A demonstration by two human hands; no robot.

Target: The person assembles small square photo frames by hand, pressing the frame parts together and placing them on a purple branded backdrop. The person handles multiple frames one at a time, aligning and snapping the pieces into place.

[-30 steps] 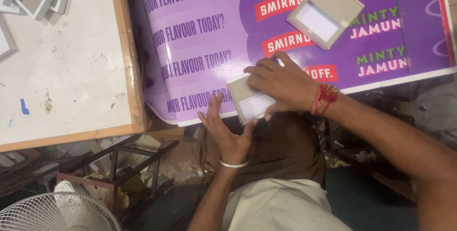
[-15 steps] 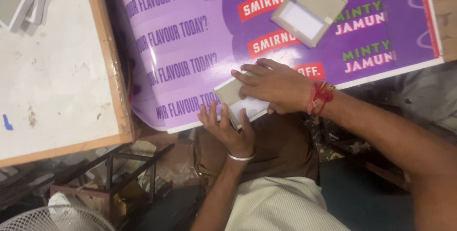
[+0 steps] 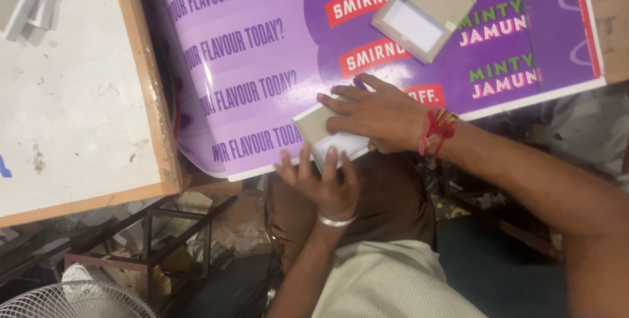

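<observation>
Head view. The right hand lies flat, palm down, fingers spread, pressing on the grey board tray, a shallow square piece with a white lining. The left hand is open with fingers extended upward, fingertips touching the tray's near edge from below; it pinches nothing. The tray sits at the front edge of the purple printed sheet, partly overhanging it, above the person's lap.

Change noted: compared with the frames a moment earlier, the right hand has flattened further over the tray and the left hand has come up closer against its near edge. The tray itself has kept to the same spot on the sheet. Judged from this, the piece is being held down and squared rather than carried anywhere.

Materials: the tray looks like stiff matt greyboard with sharp corners. A second tray of the same make lies well apart, further up the sheet. The sheet is glossy and flexible, curling over the worktop, which is a scuffed white board with a raw wooden rim. A white fan guard shows at lower left.
</observation>
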